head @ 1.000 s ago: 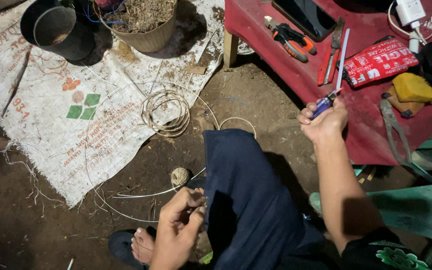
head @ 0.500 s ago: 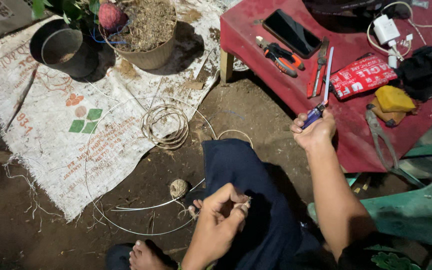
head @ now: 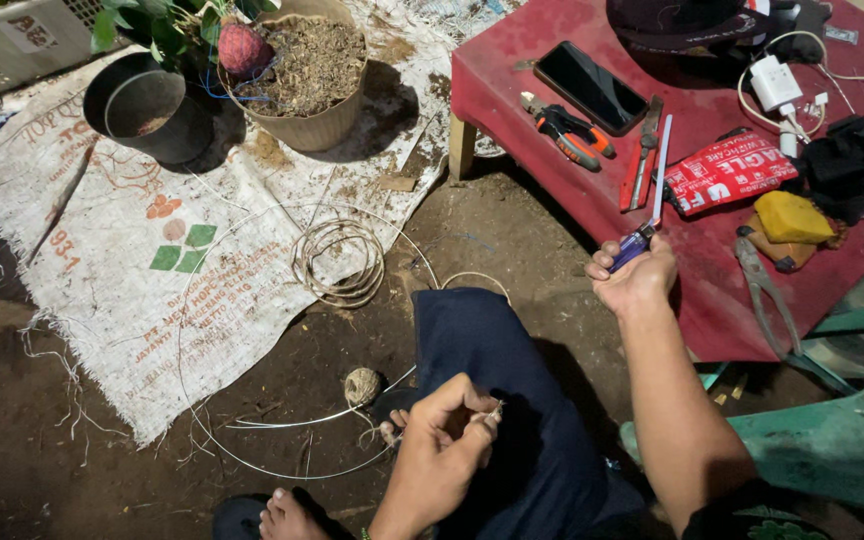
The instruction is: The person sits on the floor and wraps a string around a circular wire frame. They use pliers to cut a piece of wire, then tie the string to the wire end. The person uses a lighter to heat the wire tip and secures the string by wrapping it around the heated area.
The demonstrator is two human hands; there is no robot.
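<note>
Left hand [head: 442, 435] pinches twine end [head: 495, 410] over knee; right hand [head: 637, 275] fisted around blue lighter [head: 634, 245]; bring flame briefly to tip, fingers clear.

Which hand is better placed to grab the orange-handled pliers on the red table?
Probably the right hand: it hangs over the table's edge near the pliers, though holding a lighter. The left hand pinches something over the knee.

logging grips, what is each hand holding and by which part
Right hand: a lighter, gripped round its body. Left hand: fingers pinch a thin twine end.
</note>
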